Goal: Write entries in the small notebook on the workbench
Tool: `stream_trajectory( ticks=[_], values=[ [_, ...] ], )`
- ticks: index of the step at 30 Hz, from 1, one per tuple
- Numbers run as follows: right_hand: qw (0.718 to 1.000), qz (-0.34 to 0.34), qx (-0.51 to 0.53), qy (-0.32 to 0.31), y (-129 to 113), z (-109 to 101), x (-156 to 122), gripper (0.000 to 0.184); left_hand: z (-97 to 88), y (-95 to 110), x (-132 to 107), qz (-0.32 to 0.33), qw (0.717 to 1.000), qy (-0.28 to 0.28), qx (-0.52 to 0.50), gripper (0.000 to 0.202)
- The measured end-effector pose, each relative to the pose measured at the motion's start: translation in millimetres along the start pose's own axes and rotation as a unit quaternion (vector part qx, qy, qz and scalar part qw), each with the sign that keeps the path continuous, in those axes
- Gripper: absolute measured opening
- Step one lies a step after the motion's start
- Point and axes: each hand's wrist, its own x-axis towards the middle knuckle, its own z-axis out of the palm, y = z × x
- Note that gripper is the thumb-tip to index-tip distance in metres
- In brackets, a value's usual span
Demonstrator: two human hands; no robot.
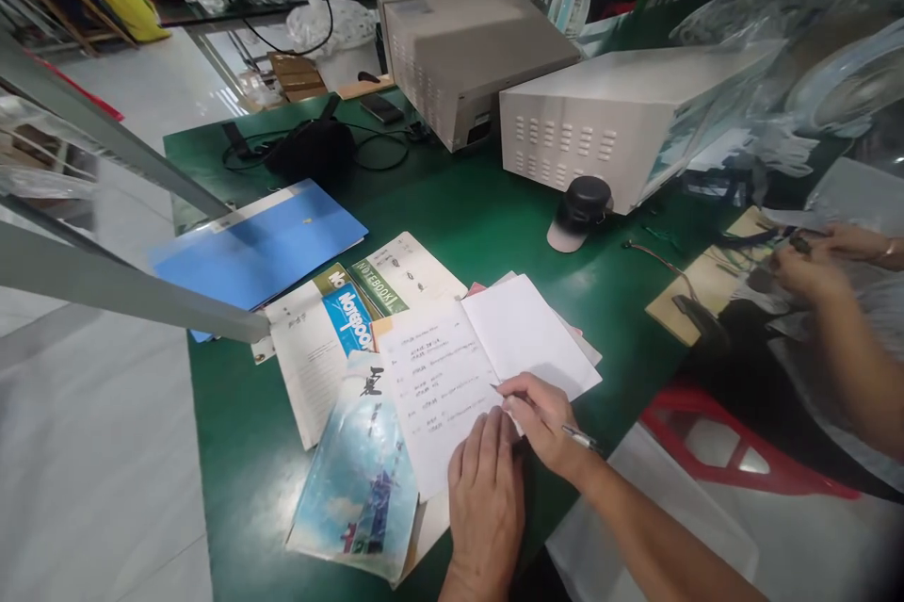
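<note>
Notebook [452, 366], open, lies at lower centre of the frame on the green table [480, 206]; its left page seems partly filled, with handwritten lines down to the pen [580, 438] tip; the facing page is blank; right hand [540, 414] is closed round the pen in a writing grip; left hand [486, 489] rests flat and open on the page's lower edge.

Two beige machine boxes [466, 46] [607, 112], one blue folder [261, 244], one open notebook [452, 362], one pen [580, 437], one black cap [585, 202]

Green table [480, 216], blue folder [261, 244], notebooks [349, 319], beige boxes [621, 122], black cap [583, 204]
</note>
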Motion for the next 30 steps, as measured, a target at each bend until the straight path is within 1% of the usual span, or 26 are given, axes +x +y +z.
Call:
stream_trajectory(
  ticks=[3,8,12,17,21,26,30],
  values=[
    [0.999,-0.026,-0.043,0.008,-1.7,3.7,3.4,0.010,2.9,-4.1,-5.9,-0.014,1.000,0.002,0.001,0.036],
    [0.987,-0.078,-0.116,0.080,2.5,16.2,1.6,0.001,3.5,-6.3,-6.6,-0.020,1.000,0.001,-0.015,0.038],
    [0.984,-0.085,-0.133,0.081,4.6,18.4,-1.0,0.009,5.8,-7.3,-5.6,-0.020,0.999,0.007,-0.029,0.037],
    [0.976,-0.134,-0.138,0.107,3.0,17.7,-1.6,0.006,7.7,-8.9,-6.9,-0.019,0.999,0.007,-0.042,0.036],
    [0.979,-0.106,-0.142,0.103,2.4,18.3,0.8,0.009,8.2,-8.8,-7.5,-0.028,0.999,0.007,-0.043,0.035],
    [0.982,-0.085,-0.150,0.074,2.7,18.2,2.8,0.013,11.2,-9.2,-9.8,-0.017,0.999,0.020,-0.039,0.037],
    [0.987,-0.063,-0.139,0.053,1.5,17.0,3.0,0.014,11.9,-10.4,-10.8,-0.016,0.999,0.009,-0.030,0.039]
  ],
)
